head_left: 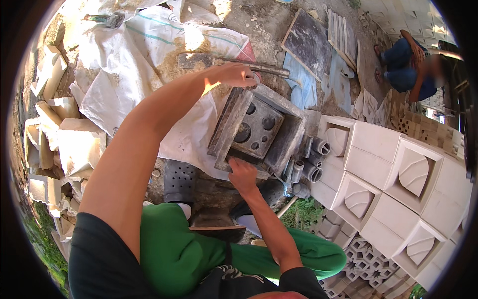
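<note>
Outdoor dirt yard strewn with white sacks point(149, 55). I see a square grey mould point(259, 130) on a low stand; my left hand point(234, 74) closed at its far edge, right hand point(242, 175) gripping the near rim, steadying it.

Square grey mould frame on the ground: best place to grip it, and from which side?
Probably opposite rim walls of the mould frame, coming from above. It's an open square box with raised flat walls; the left hand already sits at the far edge and the right hand at the near one. Pipe pieces crowd its right side.
</note>
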Motion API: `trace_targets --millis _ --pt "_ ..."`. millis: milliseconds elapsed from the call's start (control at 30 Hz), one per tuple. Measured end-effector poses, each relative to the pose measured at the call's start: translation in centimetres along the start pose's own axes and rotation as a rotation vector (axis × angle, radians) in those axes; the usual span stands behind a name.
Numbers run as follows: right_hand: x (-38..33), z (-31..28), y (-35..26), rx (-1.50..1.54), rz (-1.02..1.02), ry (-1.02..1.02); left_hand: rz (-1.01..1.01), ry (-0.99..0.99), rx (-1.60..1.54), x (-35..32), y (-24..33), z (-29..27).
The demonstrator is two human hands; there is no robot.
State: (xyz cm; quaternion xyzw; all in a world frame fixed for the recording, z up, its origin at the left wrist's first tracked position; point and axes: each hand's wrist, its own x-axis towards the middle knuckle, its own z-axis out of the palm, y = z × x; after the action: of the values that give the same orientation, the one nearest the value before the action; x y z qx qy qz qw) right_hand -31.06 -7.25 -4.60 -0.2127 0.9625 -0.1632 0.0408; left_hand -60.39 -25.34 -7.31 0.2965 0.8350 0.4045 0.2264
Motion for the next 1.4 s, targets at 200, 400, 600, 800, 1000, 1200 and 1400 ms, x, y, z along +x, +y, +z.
trace_targets --millis 200,400,600,800,1000,1200,1400 --pt "1.0 -1.4 0.1 -0.018 -0.046 -0.066 -0.021 -0.005 0.077 -0.5 0.3 0.1" --pt "1.0 -1.2 0.4 -0.117 -0.073 -0.034 0.128 -0.043 0.258 0.6 -0.3 -0.9" --pt "-0.5 0.9 -1.2 -0.2 0.117 0.107 0.075 -0.045 0.136 0.6 -2.3 0.2" --pt "-1.9 -0.2 -0.4 -0.175 0.163 0.079 0.445 0.021 0.381 0.5 -2.3 0.6" --pt "-1.2 -0.9 0.0 -0.115 0.124 -0.112 0.163 -0.113 0.305 0.3 -2.7 -0.5" --pt "-1.4 -1.2 0.2 -0.11 0.138 -0.084 0.009 -0.06 0.333 0.7 -3.6 -0.1" --pt "-1.0 -1.4 0.2 -0.157 0.091 -0.024 0.065 0.153 0.174 -1.0 -3.2 0.9"
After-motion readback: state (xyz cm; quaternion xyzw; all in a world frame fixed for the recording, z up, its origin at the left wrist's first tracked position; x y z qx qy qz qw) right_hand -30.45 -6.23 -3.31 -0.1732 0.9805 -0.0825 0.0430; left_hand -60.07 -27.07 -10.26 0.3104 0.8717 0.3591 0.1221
